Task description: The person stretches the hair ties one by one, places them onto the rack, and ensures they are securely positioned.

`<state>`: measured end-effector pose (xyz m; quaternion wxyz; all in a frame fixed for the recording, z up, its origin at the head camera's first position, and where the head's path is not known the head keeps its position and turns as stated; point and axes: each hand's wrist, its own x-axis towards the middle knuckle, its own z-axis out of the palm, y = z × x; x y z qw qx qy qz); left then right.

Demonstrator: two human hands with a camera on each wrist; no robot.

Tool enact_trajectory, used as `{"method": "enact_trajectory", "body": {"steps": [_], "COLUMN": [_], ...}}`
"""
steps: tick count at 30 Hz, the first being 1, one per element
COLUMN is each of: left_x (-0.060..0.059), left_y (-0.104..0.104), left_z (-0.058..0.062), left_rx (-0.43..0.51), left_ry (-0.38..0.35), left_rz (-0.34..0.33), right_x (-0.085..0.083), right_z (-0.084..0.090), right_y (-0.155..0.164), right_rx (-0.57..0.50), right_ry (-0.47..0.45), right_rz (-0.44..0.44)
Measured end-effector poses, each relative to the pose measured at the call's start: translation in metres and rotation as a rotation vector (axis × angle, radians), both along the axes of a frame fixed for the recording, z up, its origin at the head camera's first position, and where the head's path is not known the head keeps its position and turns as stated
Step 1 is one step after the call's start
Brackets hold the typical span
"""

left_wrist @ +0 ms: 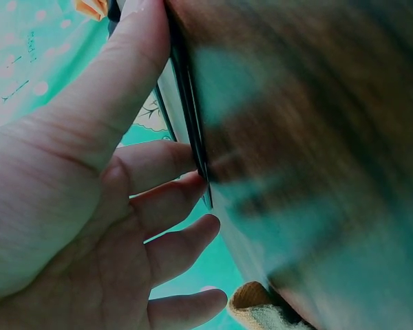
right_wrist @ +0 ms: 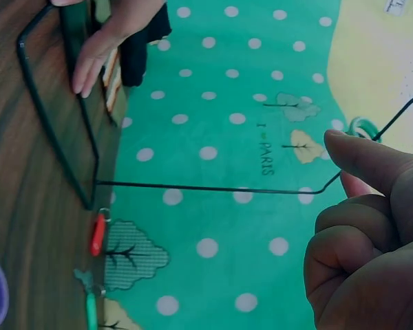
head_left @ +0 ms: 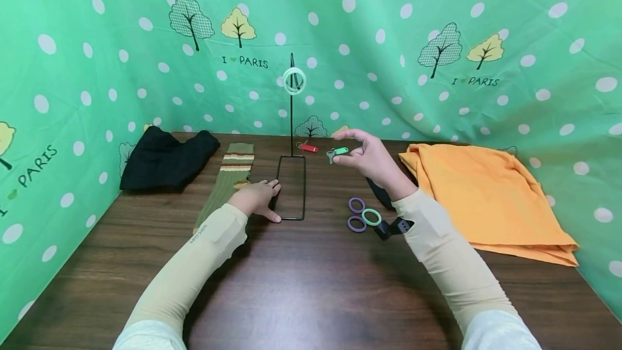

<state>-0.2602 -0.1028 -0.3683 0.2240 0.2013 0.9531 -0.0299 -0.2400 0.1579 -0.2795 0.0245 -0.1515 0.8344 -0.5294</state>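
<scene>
A thin black wire stand [head_left: 291, 118] rises from a rectangular frame base on the wooden table. My left hand [head_left: 256, 197] rests against the left side of that base, fingers spread; the left wrist view shows the fingertips [left_wrist: 193, 185] at the black frame. On the hook at the stand's top hangs a mint green ring [head_left: 294, 81], also seen in the right wrist view [right_wrist: 363, 128]. To the right of the stand my right hand [head_left: 371, 161] is raised, thumb and index finger apart with nothing between them and the other fingers curled in.
Two purple rings [head_left: 356, 224] and a green ring [head_left: 371, 217] lie below the right wrist. Behind are a red key tag [head_left: 308, 148] and a key with a green tag [head_left: 341, 150]. A striped olive sock [head_left: 235, 169], black cloth [head_left: 167, 161] and orange cloth [head_left: 491, 199] flank the stand.
</scene>
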Motion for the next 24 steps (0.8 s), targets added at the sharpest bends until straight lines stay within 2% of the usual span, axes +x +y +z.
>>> {"method": "enact_trajectory", "body": {"steps": [13,24], "left_x": [0.001,-0.001], "left_y": [0.000,0.001], "left_z": [0.002,0.000], "left_rx": [0.004,0.012], "left_ry": [0.000,-0.015], "left_rz": [-0.004,0.000], "right_x": [0.001,0.000], "right_z": [-0.031,-0.057], "right_y": [0.016,0.027], "right_rx": [0.053,0.014], "right_ry": [-0.067,-0.142], "right_rz": [-0.070,-0.099]}}
